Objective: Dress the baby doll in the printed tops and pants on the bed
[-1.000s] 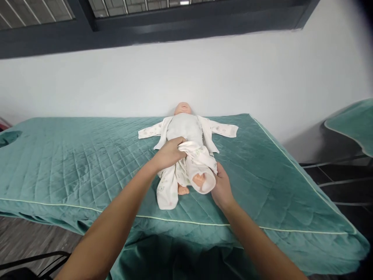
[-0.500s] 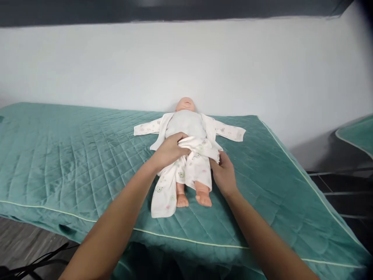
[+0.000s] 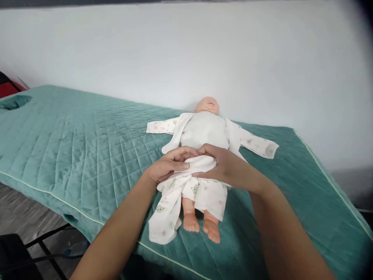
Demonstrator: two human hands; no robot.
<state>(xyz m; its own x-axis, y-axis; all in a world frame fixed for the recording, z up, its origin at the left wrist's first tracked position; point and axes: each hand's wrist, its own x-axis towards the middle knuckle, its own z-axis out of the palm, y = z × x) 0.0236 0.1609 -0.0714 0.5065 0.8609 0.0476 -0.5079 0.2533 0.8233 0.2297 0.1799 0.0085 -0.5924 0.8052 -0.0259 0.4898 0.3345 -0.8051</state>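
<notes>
A baby doll [image 3: 206, 126] lies on its back, head toward the wall and bare feet toward me. An unfastened white printed jacket [image 3: 258, 143] covers its outstretched arms. Over its hips and legs lies bunched white baby clothing [image 3: 201, 165] with small animal prints; one loose piece hangs down beside the doll's foot on the left. My left hand [image 3: 173, 163] pinches the bunched cloth at the waist, thumb on top. From the other side my right hand [image 3: 225, 165] grips the same cloth, its fingertips meeting those of my left hand.
The doll rests on a bed with a green quilted cover [image 3: 96, 144], which has a hole at its far left. Behind it rises a white wall [image 3: 175, 50]. A black metal frame [image 3: 46, 249] stands on the floor at lower left.
My right hand has moved from the doll's side to the middle of its waist, beside my left hand. The cloth is bunched there. The view has turned left and moved closer.
</notes>
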